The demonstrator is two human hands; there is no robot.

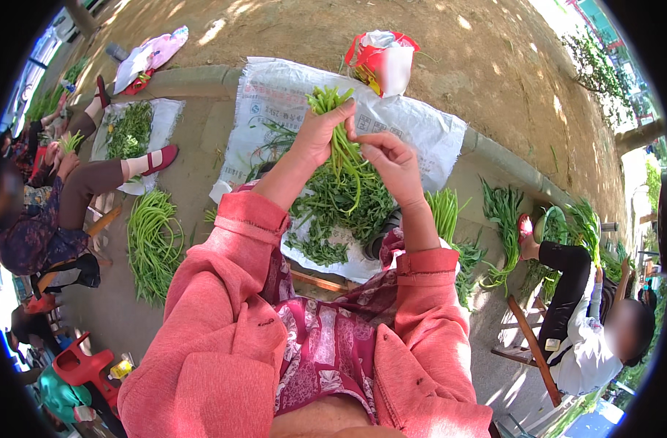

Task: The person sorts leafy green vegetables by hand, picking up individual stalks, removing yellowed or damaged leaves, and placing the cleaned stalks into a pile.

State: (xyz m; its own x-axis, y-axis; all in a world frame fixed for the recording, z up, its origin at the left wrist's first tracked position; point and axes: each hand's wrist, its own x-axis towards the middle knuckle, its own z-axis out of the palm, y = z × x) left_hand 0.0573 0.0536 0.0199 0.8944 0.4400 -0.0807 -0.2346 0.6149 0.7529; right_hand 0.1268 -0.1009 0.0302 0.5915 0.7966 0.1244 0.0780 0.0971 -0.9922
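Observation:
A bunch of long green vegetable stems (341, 145) is gripped in my left hand (320, 131), cut ends up, thin ends hanging below. Thumb and forefinger of my right hand (393, 164) are pinched together at the bunch's right side; whether a stem is between them is too small to tell. Under my hands, a heap of picked green leaves (339, 219) lies on a white woven sack (432, 131) bearing print. More loose stems and leaves (276, 137) lie on the sack, left of my left forearm. My forearms hide part of it.
Bundles of green stems lie on the left (155, 241) and right (443, 213). A red-and-white bag (388, 65) stands at the sack's far edge. A stone kerb (508, 164) runs behind. Seated people are at left (38, 235) and right (591, 345), with a red plastic stool (84, 367) lower left.

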